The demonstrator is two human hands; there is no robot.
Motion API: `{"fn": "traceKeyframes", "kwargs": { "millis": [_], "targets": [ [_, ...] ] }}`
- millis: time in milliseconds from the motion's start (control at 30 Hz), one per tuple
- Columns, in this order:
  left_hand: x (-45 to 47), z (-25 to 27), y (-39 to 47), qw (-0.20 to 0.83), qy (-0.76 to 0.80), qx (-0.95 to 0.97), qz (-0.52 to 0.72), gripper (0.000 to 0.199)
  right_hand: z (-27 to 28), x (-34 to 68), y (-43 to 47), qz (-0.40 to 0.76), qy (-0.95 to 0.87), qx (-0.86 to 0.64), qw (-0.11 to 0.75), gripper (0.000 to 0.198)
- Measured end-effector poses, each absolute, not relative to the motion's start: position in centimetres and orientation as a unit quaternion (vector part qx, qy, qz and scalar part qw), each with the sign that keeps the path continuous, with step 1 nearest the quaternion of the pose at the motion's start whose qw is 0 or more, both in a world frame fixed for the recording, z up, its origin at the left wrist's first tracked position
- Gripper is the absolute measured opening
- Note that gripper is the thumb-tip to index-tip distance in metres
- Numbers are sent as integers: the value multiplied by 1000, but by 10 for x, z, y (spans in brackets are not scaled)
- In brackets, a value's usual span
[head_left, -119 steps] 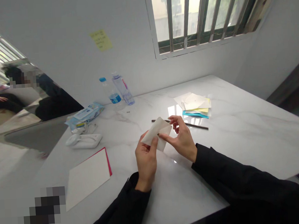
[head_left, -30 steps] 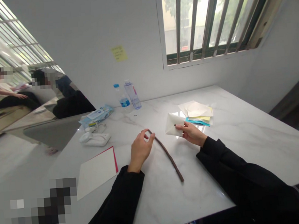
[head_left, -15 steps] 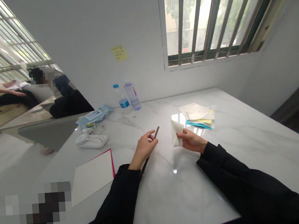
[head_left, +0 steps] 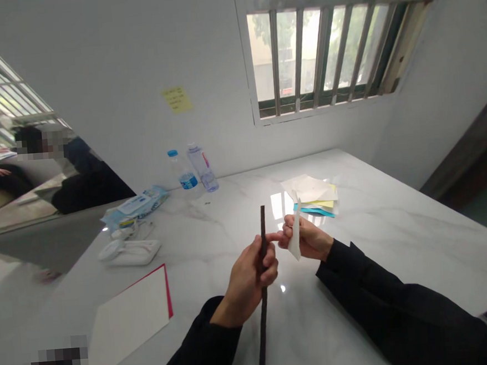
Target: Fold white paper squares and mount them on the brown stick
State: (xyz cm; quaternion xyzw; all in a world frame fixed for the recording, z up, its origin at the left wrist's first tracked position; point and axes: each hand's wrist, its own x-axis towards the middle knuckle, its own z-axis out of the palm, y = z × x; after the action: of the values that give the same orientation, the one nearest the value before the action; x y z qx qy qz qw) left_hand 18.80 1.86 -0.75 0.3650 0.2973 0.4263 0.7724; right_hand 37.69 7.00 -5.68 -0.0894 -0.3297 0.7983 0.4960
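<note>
My left hand [head_left: 244, 282] is wrapped round a long, thin dark brown strip [head_left: 262, 331], which stands nearly upright and runs down to the bottom of the view. Its material I cannot make out. Just to the right, my right hand [head_left: 313, 240] pinches a folded piece of white paper [head_left: 295, 239], seen almost edge-on. The fingertips of the two hands meet, or nearly meet, between strip and paper. Behind the right hand lies a loose pile of papers [head_left: 308, 188], white and yellow with a blue sheet [head_left: 316, 210] at the bottom.
Two plastic bottles [head_left: 203, 168] stand by the wall. Left of them lie a blue wipes pack [head_left: 139, 205] and a white device [head_left: 129, 253] with a cable. A white sheet over a red edge [head_left: 130, 318] lies at front left. People [head_left: 80, 171] sit beyond the partition.
My left hand has moved right and closed round the strip, which is now more upright. My right hand has turned the white paper edge-on. The view has shifted slightly right.
</note>
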Motion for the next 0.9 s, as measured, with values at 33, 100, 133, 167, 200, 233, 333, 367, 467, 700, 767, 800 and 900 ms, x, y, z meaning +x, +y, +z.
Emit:
{"fn": "traceKeyframes", "kwargs": {
  "millis": [33,100,133,167,200,233,333,367,467,700,767,800,900],
  "targets": [
    [189,-8,17,772,295,369,425,47,-56,376,69,800,-329,-87,494,41],
    [191,-8,14,771,290,373,427,41,-56,375,67,801,-337,-86,487,41],
    [191,-7,14,773,288,373,425,39,-55,375,66,801,-342,-86,484,42],
    [191,-6,14,774,285,373,424,36,-55,375,66,800,-346,-87,483,42],
    [191,-5,15,774,282,372,428,33,-55,375,65,798,-348,-86,484,43],
    [189,-4,17,768,279,372,440,29,-55,375,65,797,-348,-86,486,43],
    [177,6,26,698,257,405,532,22,-53,375,65,794,-341,-83,496,43],
    [171,11,28,658,237,436,567,21,-51,375,65,794,-336,-83,500,43],
    [153,29,30,531,142,566,614,12,-45,380,67,791,-310,-74,522,44],
    [160,27,19,370,173,890,204,13,-32,425,86,718,-271,-64,637,37],
    [170,10,19,340,184,917,98,13,-34,432,91,702,-268,-81,655,31],
    [173,2,19,329,188,923,66,15,-36,433,92,702,-266,-93,654,28],
    [178,-13,23,317,214,922,50,13,-44,427,95,718,-263,-134,631,24]
  ]
}}
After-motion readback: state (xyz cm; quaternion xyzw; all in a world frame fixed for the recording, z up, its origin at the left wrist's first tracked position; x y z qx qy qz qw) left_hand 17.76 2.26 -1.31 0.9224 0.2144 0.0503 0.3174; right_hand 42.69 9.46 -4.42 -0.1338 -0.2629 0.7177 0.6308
